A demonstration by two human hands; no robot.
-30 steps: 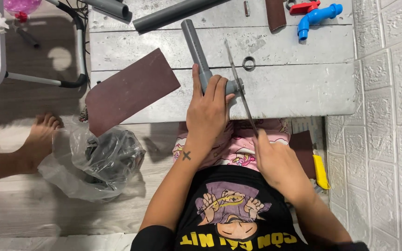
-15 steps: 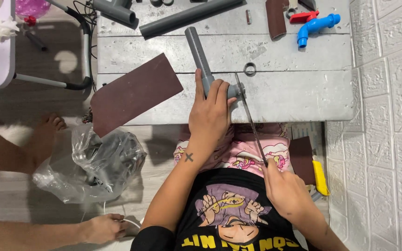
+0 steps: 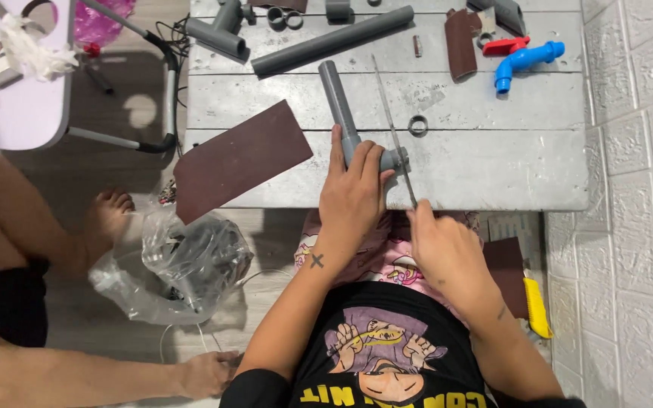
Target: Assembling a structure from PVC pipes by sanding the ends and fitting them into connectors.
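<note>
The left hand (image 3: 353,193) grips the grey pipe (image 3: 339,109). The right hand (image 3: 444,245) pinches the saw blade (image 3: 393,140) at three o'clock; pipe not cut through.

left hand (image 3: 353,198) gripping grey pipe (image 3: 339,112), right hand (image 3: 444,245) holding saw blade (image 3: 393,140)

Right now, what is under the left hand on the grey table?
The left hand presses a grey pipe onto the table; a thin saw blade crosses beside it. The covered pipe section cannot be seen.
</note>
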